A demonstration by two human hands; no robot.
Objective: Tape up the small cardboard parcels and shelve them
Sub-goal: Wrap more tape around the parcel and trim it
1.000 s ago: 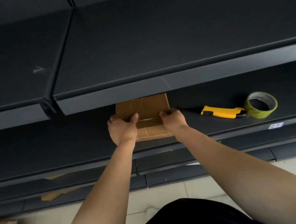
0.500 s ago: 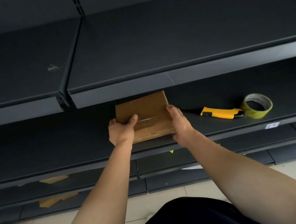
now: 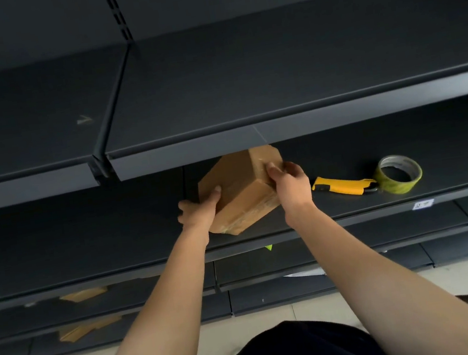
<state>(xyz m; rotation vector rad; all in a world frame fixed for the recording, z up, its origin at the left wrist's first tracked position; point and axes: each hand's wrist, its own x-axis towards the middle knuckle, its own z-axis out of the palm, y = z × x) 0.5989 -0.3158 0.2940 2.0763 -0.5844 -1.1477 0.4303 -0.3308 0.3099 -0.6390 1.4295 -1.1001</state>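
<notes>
Low upper shelf lip just above parcel, cutter and tape roll rightward, open shelf seemingly leftward

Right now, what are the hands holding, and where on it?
The cardboard parcel: left hand grips its left corner, right hand pinches its upper right edge.

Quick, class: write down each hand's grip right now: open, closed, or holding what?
Left hand: grips the cardboard parcel at its left side.
Right hand: grips the same parcel at its upper right edge.

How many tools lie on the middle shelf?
2: a yellow utility knife right of the parcel, a tape roll just beyond it. The upper shelf may hide others.
</notes>
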